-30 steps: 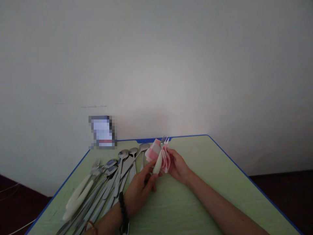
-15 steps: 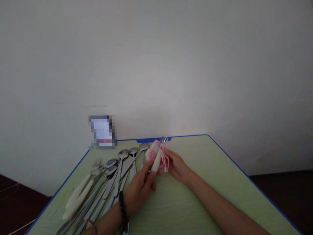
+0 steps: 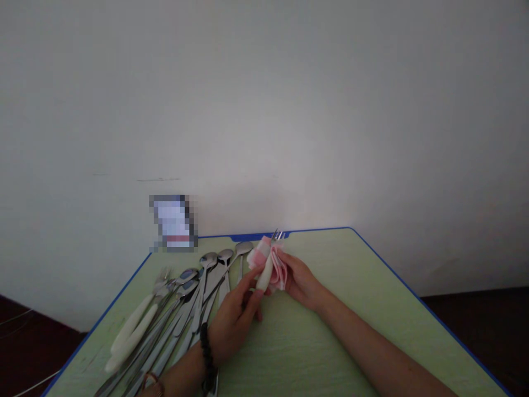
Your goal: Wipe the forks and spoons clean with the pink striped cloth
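A fork with a white handle is held above the table, its metal tines pointing away from me. My left hand has its fingers closed on the lower end of that handle. Around the fork's upper handle, a pink and white checked cloth is bunched in folds. My right hand pinches the cloth from the right side; its fingertips are partly hidden behind the folds. Just left of my left hand lie several metal spoons, partly covered by my forearm.
Two more white-handled forks lie at the left of the cutlery pile. A blurred-out phone-like device leans on the wall at the table's back left. The green table has a blue edge and meets a pale wall.
Almost nothing differs. The fork and cloth have shifted very slightly, with both hands keeping their hold.
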The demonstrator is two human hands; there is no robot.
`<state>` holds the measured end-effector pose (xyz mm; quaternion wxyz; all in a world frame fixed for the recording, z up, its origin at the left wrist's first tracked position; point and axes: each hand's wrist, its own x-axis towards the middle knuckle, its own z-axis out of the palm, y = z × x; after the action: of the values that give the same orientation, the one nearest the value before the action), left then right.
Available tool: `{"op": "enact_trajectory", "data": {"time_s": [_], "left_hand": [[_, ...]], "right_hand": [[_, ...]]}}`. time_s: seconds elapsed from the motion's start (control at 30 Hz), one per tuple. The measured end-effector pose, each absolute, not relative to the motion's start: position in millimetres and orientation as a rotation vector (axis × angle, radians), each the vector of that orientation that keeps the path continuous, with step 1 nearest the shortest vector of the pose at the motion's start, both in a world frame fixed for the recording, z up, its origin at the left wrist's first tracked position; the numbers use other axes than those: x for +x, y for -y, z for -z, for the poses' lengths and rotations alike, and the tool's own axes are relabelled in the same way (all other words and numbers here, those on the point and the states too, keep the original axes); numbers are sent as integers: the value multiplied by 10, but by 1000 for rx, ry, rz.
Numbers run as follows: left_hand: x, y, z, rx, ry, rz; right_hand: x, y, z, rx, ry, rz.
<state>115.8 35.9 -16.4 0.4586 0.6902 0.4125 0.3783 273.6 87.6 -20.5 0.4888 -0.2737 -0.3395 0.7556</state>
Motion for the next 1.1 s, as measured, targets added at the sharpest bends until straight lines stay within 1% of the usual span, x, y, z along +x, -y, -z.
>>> {"op": "enact_trajectory", "data": {"time_s": [0.3, 0.4, 0.6, 0.8, 0.93, 1.1], "left_hand": [[1174, -383, 268, 1533, -1057, -1007], [1174, -381, 244, 1546, -1079, -1005], [1161, -374, 204, 1563, -1061, -962], [1171, -359, 166, 1577, -1034, -944], [1163, -347, 128, 1667, -1037, -861], [1164, -334, 89, 1671, -1029, -838]], "right_hand": [[2748, -865, 224, -649, 941, -1867], [2743, -865, 224, -641, 881, -1865], [2762, -914, 224, -581, 604, -1894], [2770, -892, 227, -634, 667, -1917], [2766, -873, 247, -704, 740, -1835], [2764, -879, 244, -738, 693, -1845]]}}
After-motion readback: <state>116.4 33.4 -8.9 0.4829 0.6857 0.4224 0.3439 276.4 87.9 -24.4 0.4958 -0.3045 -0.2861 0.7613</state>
